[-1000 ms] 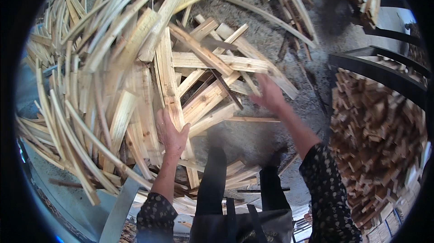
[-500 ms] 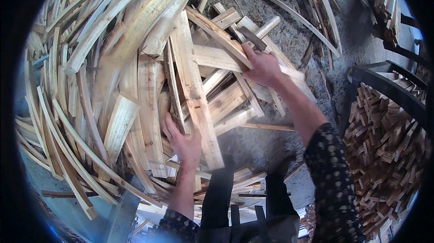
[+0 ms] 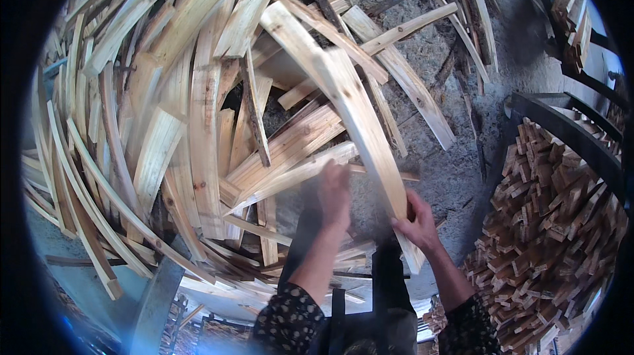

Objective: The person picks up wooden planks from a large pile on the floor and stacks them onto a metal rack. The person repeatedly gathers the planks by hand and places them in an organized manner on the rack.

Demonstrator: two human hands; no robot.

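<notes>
My right hand [image 3: 419, 223] is closed around the near end of a pale wooden slat [image 3: 366, 124], its thumb on top. The slat slants up and left over the pile. Another slat [image 3: 290, 31] shows from under its far end, and the two look stacked lengthwise, slightly offset. To the left of the held slat is my left hand [image 3: 335, 190], raised and smeared by motion, so its fingers are unclear. It appears apart from the held wood. Behind it lies a loose board [image 3: 297, 180] at the edge of the pile.
A large heap of long slats [image 3: 205, 124] fills the left and far side. Loose slats [image 3: 409, 84] lie on the grey floor [image 3: 462, 137] to the right. At the far right a dark metal frame [image 3: 568, 130] stands by densely stacked short wood pieces [image 3: 541, 243].
My right hand has come back from the far slats and now grips the near end of a slat. My left hand has moved right, off the pile. The long slat has swung right.
</notes>
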